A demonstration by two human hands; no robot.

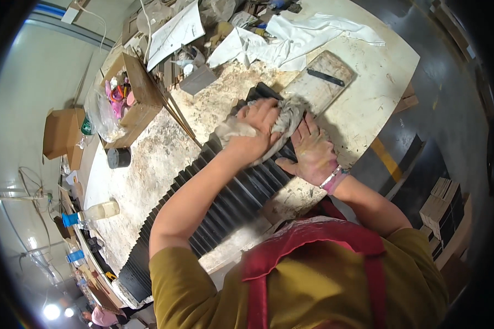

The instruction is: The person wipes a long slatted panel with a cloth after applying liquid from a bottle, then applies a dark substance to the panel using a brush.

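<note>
A grey-white rag (293,118) is bunched under my left hand (255,126), whose fingers curl over it and press it down. Beneath the rag runs a long row of black strips (225,200) laid side by side, giving a ridged surface. My right hand (314,153), in a stained thin glove, rests at the right edge of the strips, with its fingers spread and its thumb apart. Its fingertips are close to the rag. Beyond the hands, a dark narrow bar (325,77) lies on a worn pale block (318,82).
White cloths (296,38) lie at the table's (387,71) far side. On the left are a cardboard box (142,109) of small items, a black round container (118,158) and a blue-capped bottle (96,213). Bundled boards (442,205) stand at the right. A person (104,317) appears at lower left.
</note>
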